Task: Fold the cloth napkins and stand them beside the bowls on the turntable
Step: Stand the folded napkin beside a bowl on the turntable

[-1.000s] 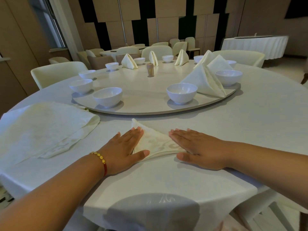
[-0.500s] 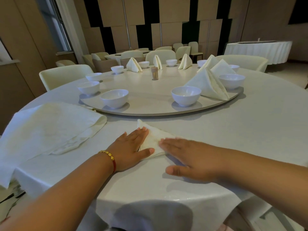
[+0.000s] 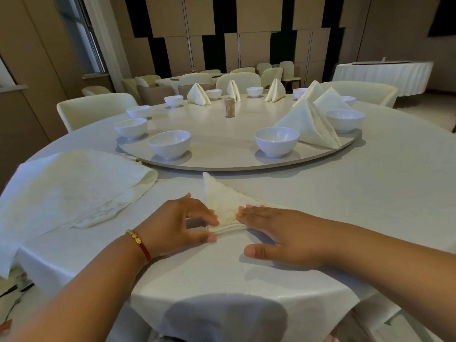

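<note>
A folded napkin (image 3: 223, 208) lies flat on the white table (image 3: 370, 206) in the lower middle of the frame, just in front of the turntable (image 3: 222, 141). It is shaped like a triangle, with one corner pointing up toward the turntable. The left hand (image 3: 177, 223) is at the napkin's left corner. Its fingers (image 3: 209, 218) are curled and its thumb sits under them, so it pinches the thick folded edge of the cloth. A gold and red bracelet (image 3: 138, 243) is on that wrist. The right hand (image 3: 283, 233) lies flat with straight fingers. Its fingertips press down on the right part of the napkin, and its thumb rests on the table, off the cloth. It does not grab anything. A pile of unfolded napkins (image 3: 74, 186) lies on the table at the middle left of the frame. On the turntable, white bowls (image 3: 276, 140) stand around the edge. Folded napkins (image 3: 308, 124) stand upright beside the bowls at the right and at the far side. The bowls at the left have no napkin standing beside them. A small toothpick jar (image 3: 229, 107) stands near the middle of the turntable.
</note>
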A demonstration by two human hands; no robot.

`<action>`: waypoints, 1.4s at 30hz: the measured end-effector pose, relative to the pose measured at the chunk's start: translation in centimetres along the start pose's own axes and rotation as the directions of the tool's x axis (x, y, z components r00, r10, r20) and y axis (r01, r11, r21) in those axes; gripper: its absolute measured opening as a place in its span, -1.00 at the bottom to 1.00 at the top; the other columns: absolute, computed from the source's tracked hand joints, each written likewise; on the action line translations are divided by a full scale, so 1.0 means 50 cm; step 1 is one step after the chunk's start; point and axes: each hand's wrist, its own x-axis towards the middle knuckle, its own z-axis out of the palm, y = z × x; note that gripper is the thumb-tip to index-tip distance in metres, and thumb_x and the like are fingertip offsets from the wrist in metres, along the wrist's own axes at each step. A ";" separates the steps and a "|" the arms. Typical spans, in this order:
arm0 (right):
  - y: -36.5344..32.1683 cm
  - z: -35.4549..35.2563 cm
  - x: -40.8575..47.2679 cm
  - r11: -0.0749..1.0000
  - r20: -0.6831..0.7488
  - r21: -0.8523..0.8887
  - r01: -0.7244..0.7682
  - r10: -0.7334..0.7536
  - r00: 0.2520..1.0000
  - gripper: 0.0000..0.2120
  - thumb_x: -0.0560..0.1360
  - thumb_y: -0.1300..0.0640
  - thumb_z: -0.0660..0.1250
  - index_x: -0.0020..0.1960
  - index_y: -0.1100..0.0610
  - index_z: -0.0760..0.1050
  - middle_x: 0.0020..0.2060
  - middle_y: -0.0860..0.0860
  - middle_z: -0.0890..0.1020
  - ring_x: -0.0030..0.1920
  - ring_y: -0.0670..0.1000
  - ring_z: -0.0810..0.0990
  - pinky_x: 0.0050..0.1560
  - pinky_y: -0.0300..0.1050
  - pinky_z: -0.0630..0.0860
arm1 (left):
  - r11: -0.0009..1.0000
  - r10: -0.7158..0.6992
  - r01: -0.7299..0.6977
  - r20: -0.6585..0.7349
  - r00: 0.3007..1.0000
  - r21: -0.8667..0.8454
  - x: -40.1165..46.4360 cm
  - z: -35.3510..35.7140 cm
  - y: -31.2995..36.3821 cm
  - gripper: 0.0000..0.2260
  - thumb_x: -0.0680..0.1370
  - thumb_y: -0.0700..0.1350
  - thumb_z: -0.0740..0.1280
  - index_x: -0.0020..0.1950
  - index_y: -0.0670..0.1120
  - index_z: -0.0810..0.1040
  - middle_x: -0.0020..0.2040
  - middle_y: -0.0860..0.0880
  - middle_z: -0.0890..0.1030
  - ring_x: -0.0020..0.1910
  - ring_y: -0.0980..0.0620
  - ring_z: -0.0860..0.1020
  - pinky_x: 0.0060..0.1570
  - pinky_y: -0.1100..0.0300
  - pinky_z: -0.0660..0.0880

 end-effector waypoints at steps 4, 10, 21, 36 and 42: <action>-0.012 0.002 0.016 0.999 -0.137 0.046 -0.021 0.027 0.990 -0.45 0.48 -0.37 0.16 0.35 -0.08 0.34 0.23 -0.12 0.50 0.17 -0.04 0.48 0.17 -0.07 0.44 | 0.995 0.007 -0.003 -0.039 0.999 0.097 0.001 0.003 0.006 -0.45 0.39 0.41 0.12 0.11 0.12 0.64 0.13 0.21 0.61 0.28 0.26 0.42 0.43 0.30 0.06; -0.060 0.004 0.073 0.945 -0.338 -0.266 -0.188 0.091 0.937 -0.52 0.51 -0.28 0.19 0.23 0.06 0.33 -0.07 0.02 0.60 -0.16 0.09 0.55 -0.24 -0.09 0.43 | 0.992 -0.122 0.119 -0.076 0.990 -0.037 0.043 -0.023 0.031 -0.87 0.50 0.06 0.35 -0.16 0.05 0.63 -0.04 0.05 0.68 0.11 0.19 0.50 0.20 0.25 0.38; 0.017 -0.112 0.110 0.962 -0.524 0.144 -0.234 0.274 0.806 -0.64 0.60 -0.01 0.19 -0.33 0.05 0.23 -0.42 -0.05 0.36 -0.34 0.01 0.37 -0.39 -0.14 0.22 | 0.905 -0.352 0.221 -0.349 0.868 -0.363 0.145 -0.065 -0.005 -0.69 0.66 0.00 0.10 0.18 -0.06 0.60 0.10 0.09 0.59 0.11 0.18 0.50 0.17 0.32 0.29; 0.103 -0.204 0.301 0.885 -0.652 0.375 -0.276 0.463 0.600 -0.75 0.64 0.00 0.14 -0.04 0.16 0.45 -0.18 0.05 0.52 -0.11 0.08 0.53 -0.20 -0.16 0.28 | 0.853 -0.354 0.368 -0.110 0.929 0.369 0.217 0.023 -0.088 -0.13 0.38 0.40 -0.39 0.56 0.02 0.09 0.57 0.03 0.09 0.55 0.05 -0.01 0.49 -0.16 -0.07; 0.114 -0.198 0.389 0.862 -0.631 0.360 -0.356 0.506 0.588 -0.75 0.65 0.09 0.13 0.16 0.21 0.48 0.06 0.12 0.60 0.06 0.12 0.57 -0.13 -0.16 0.35 | 0.861 -0.318 0.337 -0.114 0.941 0.382 0.217 0.036 -0.060 -0.19 0.40 0.41 -0.34 0.56 0.09 0.04 0.57 0.06 0.09 0.54 0.06 0.02 0.50 -0.09 -0.08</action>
